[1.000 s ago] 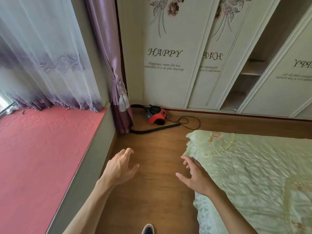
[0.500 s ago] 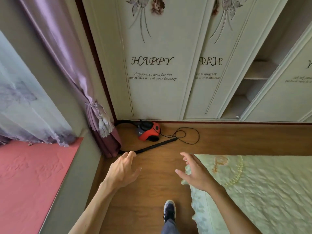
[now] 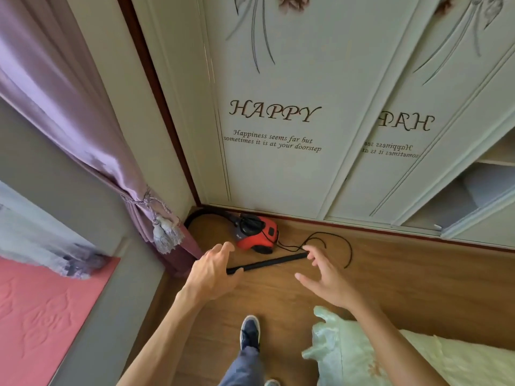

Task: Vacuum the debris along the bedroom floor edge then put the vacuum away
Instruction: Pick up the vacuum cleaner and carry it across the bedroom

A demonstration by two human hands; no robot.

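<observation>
Although both hands are stretched out ahead, neither one touches anything yet. The left hand (image 3: 213, 270) hangs with its fingers loosely spread and curled over the near end of the black wand (image 3: 267, 263), and the right hand (image 3: 324, 277) is just as open, palm turned inward, its fingertips reaching over the wand's far end. That pairing reads as a two-handed approach to lift the wand off the floor (image 3: 418, 280), so I judge the task to be at its very start, with no vacuuming done.

The red vacuum (image 3: 257, 235) sits in the floor's far left corner, close against the base of the wardrobe door (image 3: 273, 162) and near the tied-back purple curtain (image 3: 92, 151). Tucked there, it is out of the walking path between the bed (image 3: 390, 358) and the window ledge (image 3: 50, 316), which suggests this corner is where it is stored. Its hose (image 3: 195, 217) arcs from the body toward the curtain, and the wand lies slanted in front of the machine, just apart from it. A thin black cord (image 3: 334, 243) loops loose on the floor toward the right.

Where the hose goes after it passes behind the curtain's hem is hidden, so its join with the wand cannot be traced. The left hand covers the wand's near end. No debris can be made out along the floor edge; it may simply be too small to see from here. One shoe (image 3: 250, 331) stands on the floor below the hands.
</observation>
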